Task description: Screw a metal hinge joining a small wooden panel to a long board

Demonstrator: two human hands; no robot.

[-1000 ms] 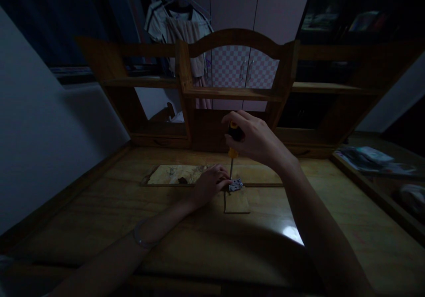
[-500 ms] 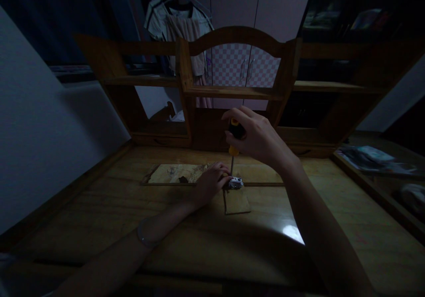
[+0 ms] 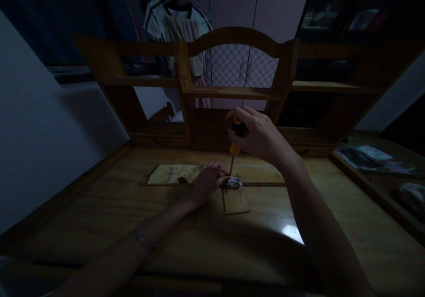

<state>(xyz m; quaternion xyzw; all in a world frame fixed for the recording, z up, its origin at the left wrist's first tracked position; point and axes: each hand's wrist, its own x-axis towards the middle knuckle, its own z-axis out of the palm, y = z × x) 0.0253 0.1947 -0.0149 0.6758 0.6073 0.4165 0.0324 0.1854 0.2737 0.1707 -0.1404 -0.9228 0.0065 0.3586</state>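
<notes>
Screwdriver [image 3: 234,148], clamped in the right hand [image 3: 264,135], stands at the hinge [image 3: 235,182] by the block's [image 3: 236,202] far edge; the left hand [image 3: 208,185] touches it, grip unclear.

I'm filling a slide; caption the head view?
Right hand holds a screwdriver upright at a metal fitting; left hand steadies it.
</notes>
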